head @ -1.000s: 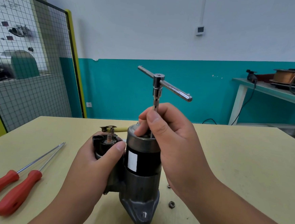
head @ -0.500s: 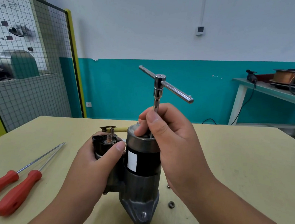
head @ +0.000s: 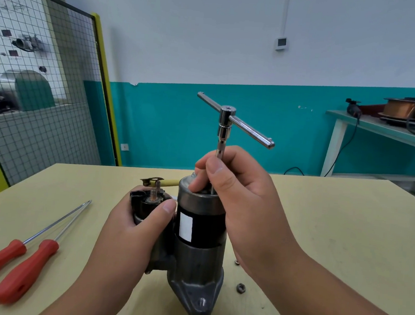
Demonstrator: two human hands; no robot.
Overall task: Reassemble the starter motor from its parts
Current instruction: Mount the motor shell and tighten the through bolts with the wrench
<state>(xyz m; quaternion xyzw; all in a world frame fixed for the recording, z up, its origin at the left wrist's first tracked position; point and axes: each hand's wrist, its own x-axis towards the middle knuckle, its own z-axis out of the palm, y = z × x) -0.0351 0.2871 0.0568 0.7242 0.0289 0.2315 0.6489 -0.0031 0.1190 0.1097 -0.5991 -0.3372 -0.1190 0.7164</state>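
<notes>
Steel T-handle wrench [head: 225, 120], centre frame, has turned slightly within a second, the right hand [head: 243, 200] pinching its shaft atop the starter motor [head: 199, 253] upright on the desk [head: 344, 230]. The left hand [head: 131, 231] keeps a closed grip on the motor's side, suggesting a bolt being tightened.

table [head: 320, 228] | starter motor [head: 198, 256] upright | two red screwdrivers [head: 24, 274] left | nut [head: 241, 288] right
</notes>
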